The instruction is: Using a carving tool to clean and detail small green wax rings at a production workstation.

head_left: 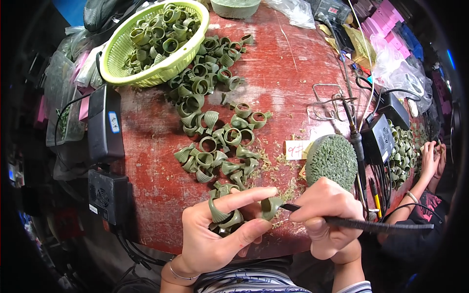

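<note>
My left hand [207, 239] pinches a dark green, wax-like ring [270, 208] between thumb and index finger. More green rings [220, 213] sit around and behind its fingers, partly hidden. My right hand [332, 215] is closed around a slim black tool with a ribbed handle [386, 226]. The tool's narrow dark tip [289, 207] meets or nearly meets the ring's right edge; whether it touches, I cannot tell. Just beyond my hands, many similar loose rings [207, 144] lie scattered up the red tabletop [273, 63].
A yellow-green basket [110, 53] full of rings stands at the far left. Black boxes [105, 124] line the left edge. Right of centre are a rough green round block [332, 158], a pen-like corded tool [357, 144] and a wire stand [325, 100]. Another person's hand [430, 158] works at right.
</note>
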`<action>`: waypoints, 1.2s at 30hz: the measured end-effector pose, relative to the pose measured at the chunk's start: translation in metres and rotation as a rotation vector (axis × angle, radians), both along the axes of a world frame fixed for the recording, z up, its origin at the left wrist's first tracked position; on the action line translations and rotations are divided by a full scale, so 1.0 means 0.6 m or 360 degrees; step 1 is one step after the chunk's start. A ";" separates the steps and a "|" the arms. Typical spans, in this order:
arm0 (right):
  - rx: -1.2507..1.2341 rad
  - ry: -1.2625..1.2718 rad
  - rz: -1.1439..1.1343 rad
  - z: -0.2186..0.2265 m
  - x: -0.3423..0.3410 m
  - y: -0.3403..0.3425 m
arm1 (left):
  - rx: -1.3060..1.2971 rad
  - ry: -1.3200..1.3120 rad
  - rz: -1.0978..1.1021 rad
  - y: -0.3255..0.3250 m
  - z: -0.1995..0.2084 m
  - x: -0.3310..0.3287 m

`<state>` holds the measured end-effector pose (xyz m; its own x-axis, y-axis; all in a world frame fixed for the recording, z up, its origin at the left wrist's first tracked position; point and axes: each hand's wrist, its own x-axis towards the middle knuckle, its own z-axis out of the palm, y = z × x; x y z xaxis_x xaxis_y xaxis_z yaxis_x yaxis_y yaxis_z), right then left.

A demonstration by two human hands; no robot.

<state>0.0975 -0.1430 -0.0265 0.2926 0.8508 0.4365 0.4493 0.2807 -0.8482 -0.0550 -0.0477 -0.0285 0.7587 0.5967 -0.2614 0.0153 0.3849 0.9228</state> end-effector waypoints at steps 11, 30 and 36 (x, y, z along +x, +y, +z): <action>0.0261 -0.0500 0.0107 -0.006 -0.005 0.007 | 0.0344 0.0068 0.0090 -0.005 -0.005 0.008; -0.0249 0.0108 -0.0318 -0.015 -0.020 -0.001 | 0.0116 -0.0029 0.0174 -0.003 -0.014 -0.001; -0.0224 0.0095 -0.0270 -0.018 -0.023 0.004 | 0.0127 -0.0095 0.0043 -0.006 -0.008 0.002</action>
